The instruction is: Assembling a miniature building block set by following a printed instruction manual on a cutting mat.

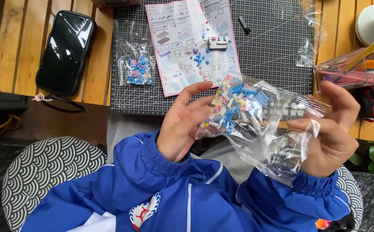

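The fingertips of the right hand (331,129) pinch the edge of a clear plastic bag of small building bricks (255,118), thumb on top and fingers curled beneath; the left hand (182,124) cups the bag's other end, its fingers half open and pressed against the film rather than clenched. The bag hangs in the air between the two hands, above the person's lap and just in front of the cutting mat (273,47). The bricks, blue, pink, white and yellow, crowd toward the left hand. In judgement, keeping that loaded end low and supported while the right fingers work the film keeps the pieces from spilling. Beyond, on the mat, lie an instruction sheet (191,43), a partly built white piece (218,42) and a second small bag of bricks (138,71).
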